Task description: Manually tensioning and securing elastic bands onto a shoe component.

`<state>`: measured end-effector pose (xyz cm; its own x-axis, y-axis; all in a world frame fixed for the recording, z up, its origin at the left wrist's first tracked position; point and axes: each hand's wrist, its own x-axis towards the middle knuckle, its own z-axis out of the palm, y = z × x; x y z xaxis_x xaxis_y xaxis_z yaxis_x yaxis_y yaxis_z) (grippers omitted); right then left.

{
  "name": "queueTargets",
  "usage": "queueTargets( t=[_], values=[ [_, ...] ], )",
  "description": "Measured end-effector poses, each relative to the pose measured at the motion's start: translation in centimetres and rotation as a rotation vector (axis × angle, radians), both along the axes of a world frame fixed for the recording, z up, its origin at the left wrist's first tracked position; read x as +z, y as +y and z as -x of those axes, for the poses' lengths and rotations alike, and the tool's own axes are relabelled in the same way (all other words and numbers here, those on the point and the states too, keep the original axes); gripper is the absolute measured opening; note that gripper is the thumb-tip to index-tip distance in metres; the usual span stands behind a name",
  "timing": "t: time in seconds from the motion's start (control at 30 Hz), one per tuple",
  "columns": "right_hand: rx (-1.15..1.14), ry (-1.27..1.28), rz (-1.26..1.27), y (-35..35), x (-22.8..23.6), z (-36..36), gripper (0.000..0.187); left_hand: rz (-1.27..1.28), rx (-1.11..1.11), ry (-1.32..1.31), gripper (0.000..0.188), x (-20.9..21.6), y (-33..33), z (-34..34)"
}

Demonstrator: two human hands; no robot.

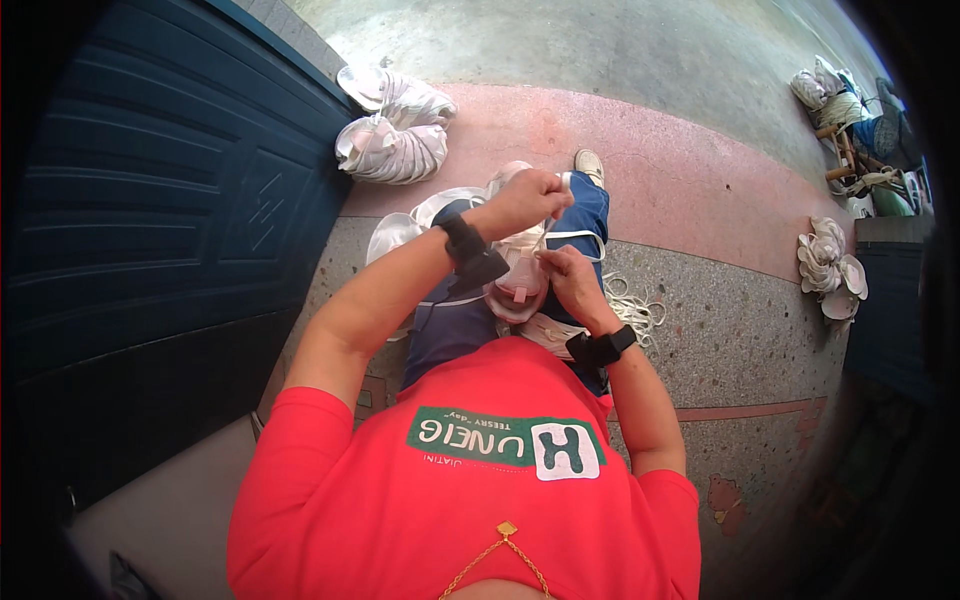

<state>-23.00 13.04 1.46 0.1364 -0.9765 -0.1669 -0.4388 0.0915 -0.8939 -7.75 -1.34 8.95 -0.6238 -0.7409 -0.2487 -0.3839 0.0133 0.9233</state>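
Note:
A pale pinkish-white shoe upper rests on my lap between my knees. My left hand is raised over its far end, fingers closed in a pinch on a white shoelace. Close to the upper's right edge, my right hand has its fingertips pinched together at the lower part of the lace. Fine detail at the fingertips is too small to make out. More white uppers lie by my left leg, partly hidden behind my left forearm.
Loose white laces lie in a heap on the speckled floor at my right. Bundled uppers stand beside the dark blue door. Another bundle is at far right, below a cluttered pile with wooden legs.

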Motion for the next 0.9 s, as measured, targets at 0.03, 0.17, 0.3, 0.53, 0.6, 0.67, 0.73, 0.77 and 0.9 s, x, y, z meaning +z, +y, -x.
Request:
queueTargets(
  t=[0.03,0.17,0.3,0.53,0.6,0.67,0.73,0.77,0.9],
  values=[
    [-0.012,0.015,-0.005,-0.2,0.0,0.1,0.022,-0.014,0.018,0.004,0.027,0.0,-0.2,-0.4],
    [-0.047,0.053,0.0,-0.7,-0.5,0.0,0.02,-0.098,0.098,0.036,0.027,0.0,-0.5,-2.3],
    [0.021,0.164,0.109,-1.1,-0.7,0.0,0.02,-0.126,0.131,0.035,0.026,0.5,-0.4,-3.4],
    [-0.014,-0.179,-0.164,-2.0,-0.4,-0.5,0.018,0.04,0.217,0.014,0.032,-1.2,2.3,-6.2],
    [-0.02,-0.165,-0.21,-2.3,-1.1,-0.4,0.019,0.081,0.167,-0.072,0.038,-3.0,4.1,-7.4],
    [-0.014,-0.1,-0.197,-2.8,-1.3,-0.7,0.022,0.095,0.112,-0.103,0.044,-4.4,5.8,-8.3],
    [-0.016,-0.035,-0.151,-3.2,-1.2,-1.5,0.025,0.091,0.132,-0.096,0.046,-5.0,7.0,-8.4],
    [-0.026,-0.027,-0.141,-3.2,-1.1,-1.8,0.026,0.09,0.142,-0.091,0.047,-5.0,7.2,-8.2],
    [-0.03,-0.075,-0.138,-3.2,-0.6,-2.0,0.029,0.161,0.064,-0.165,0.054,-4.6,7.0,-7.1]
  ],
)
